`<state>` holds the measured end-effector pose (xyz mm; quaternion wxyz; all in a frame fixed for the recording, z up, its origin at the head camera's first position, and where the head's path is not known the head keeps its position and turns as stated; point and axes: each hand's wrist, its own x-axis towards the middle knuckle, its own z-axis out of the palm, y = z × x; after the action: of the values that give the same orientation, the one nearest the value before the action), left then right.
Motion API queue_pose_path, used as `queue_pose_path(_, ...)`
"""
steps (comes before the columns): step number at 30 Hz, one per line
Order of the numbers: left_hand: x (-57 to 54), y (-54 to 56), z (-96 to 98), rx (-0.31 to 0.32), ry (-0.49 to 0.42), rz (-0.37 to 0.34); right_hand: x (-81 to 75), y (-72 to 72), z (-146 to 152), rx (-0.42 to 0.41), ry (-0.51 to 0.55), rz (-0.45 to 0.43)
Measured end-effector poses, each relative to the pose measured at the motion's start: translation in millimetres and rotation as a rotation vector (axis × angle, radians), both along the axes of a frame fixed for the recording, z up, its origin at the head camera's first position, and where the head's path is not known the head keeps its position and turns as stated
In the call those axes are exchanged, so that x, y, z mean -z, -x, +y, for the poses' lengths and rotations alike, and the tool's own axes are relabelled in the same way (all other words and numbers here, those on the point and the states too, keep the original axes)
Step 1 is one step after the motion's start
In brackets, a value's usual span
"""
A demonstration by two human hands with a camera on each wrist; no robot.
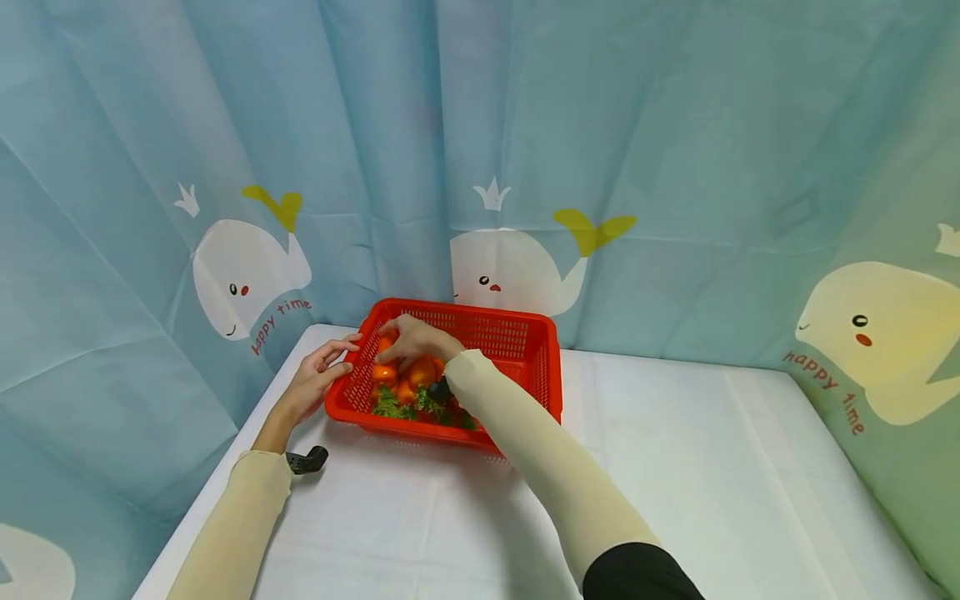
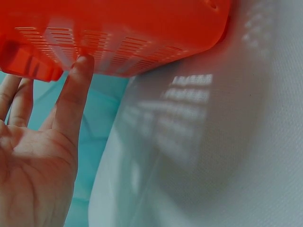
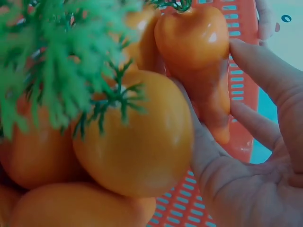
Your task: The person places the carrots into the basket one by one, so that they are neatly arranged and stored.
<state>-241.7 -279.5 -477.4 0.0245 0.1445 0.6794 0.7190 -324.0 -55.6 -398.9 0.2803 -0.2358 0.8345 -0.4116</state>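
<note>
A red plastic basket (image 1: 542,367) holds orange carrots with green leafy tops, bunched at its left end. My right hand (image 1: 420,340) reaches down into that end. In the right wrist view its thumb and fingers (image 3: 265,71) are round one carrot (image 3: 191,38), touching it from both sides. Another plump carrot (image 3: 137,142) lies close beside the hand, and green leaves (image 3: 57,66) hide part of the bunch. My left hand (image 1: 309,382) touches the basket's left side from outside. In the left wrist view its thumb presses the slotted wall (image 2: 128,47), while its other fingertips are hidden by the rim.
The basket stands on a white-covered table (image 1: 675,467), near the back edge. A pale blue curtain (image 1: 390,125) printed with whales hangs behind and to the sides. Black wrist-camera mounts, such as the left one (image 1: 307,460), sit at both wrists.
</note>
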Motion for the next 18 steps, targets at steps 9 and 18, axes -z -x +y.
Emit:
queue_pose_path(9, 3.7, 2.3, 0.3, 0.003, -0.004, 0.011, 1.1, -2.3, -2.0, 0.037, -0.024, 0.022)
queue_pose_path(18, 2.6, 4.0, 1.3, 0.037, -0.047, 0.008, -0.4, 1.0, 1.3, 0.036, -0.014, -0.005)
